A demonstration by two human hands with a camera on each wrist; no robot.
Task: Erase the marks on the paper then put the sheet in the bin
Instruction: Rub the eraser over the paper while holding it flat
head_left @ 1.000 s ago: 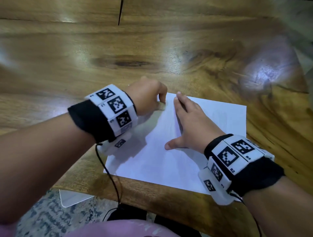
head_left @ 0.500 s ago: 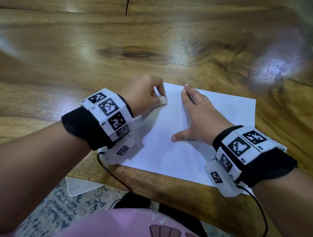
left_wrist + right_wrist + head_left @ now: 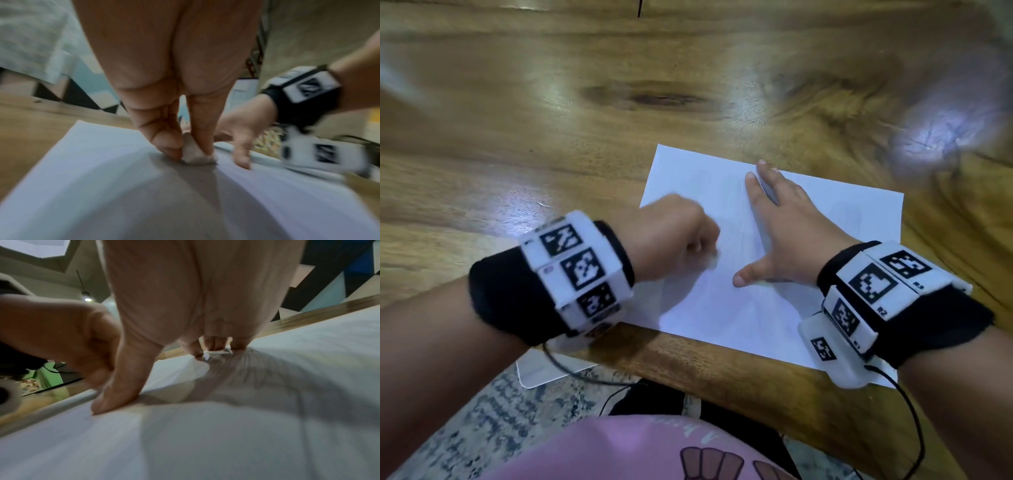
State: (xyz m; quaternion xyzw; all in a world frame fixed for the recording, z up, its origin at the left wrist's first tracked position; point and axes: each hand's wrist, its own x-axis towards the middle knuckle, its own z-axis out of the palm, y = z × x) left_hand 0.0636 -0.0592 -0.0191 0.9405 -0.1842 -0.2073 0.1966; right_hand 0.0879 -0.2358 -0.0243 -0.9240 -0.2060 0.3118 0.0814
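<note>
Left wrist view: my left hand (image 3: pixel 174 91) is pinching a small white eraser (image 3: pixel 195 154) against the paper (image 3: pixel 808 212). I am lying my right hand (image 3: pixel 784 233) flat on the sheet, fingers straight. The paper is sitting at the near edge of the wooden worktop (image 3: pixel 551 120).

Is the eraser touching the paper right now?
Touching. The left wrist view shows the eraser, pinched by the left hand, sitting on the paper.
</note>
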